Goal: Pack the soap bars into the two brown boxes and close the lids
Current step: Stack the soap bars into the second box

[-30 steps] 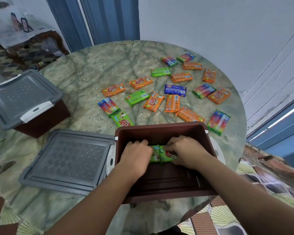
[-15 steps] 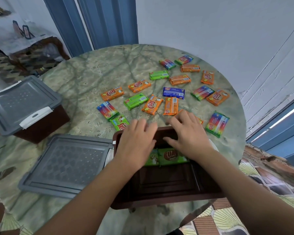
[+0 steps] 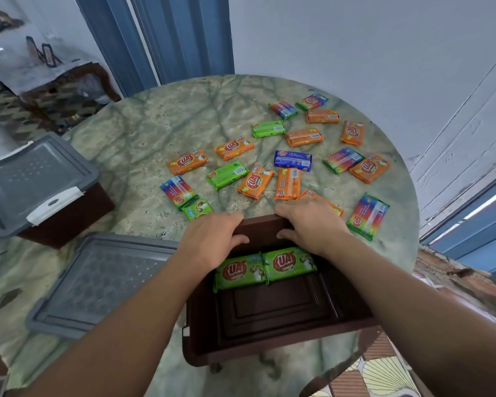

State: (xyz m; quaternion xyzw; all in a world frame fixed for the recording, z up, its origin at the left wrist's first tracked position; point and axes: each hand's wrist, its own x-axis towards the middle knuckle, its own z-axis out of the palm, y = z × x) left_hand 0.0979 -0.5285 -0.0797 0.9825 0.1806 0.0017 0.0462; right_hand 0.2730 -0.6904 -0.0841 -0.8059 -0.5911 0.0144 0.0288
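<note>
An open brown box stands at the near edge of the round table. Two green soap bars lie side by side against its far wall. My left hand and my right hand sit on the box's far rim, fingers curled over the outside and thumbs against the inner wall. Several loose soap bars in orange, green, blue and rainbow wrappers are spread beyond the box. My right hand partly hides an orange bar.
The open box's grey lid lies flat to its left. A second brown box with its grey lid on stands at the table's left edge. The table ends just right of the rainbow bar.
Both hands let go of the two green bars, rose out of the box and moved forward to its far rim. The bars stay on the box floor.
</note>
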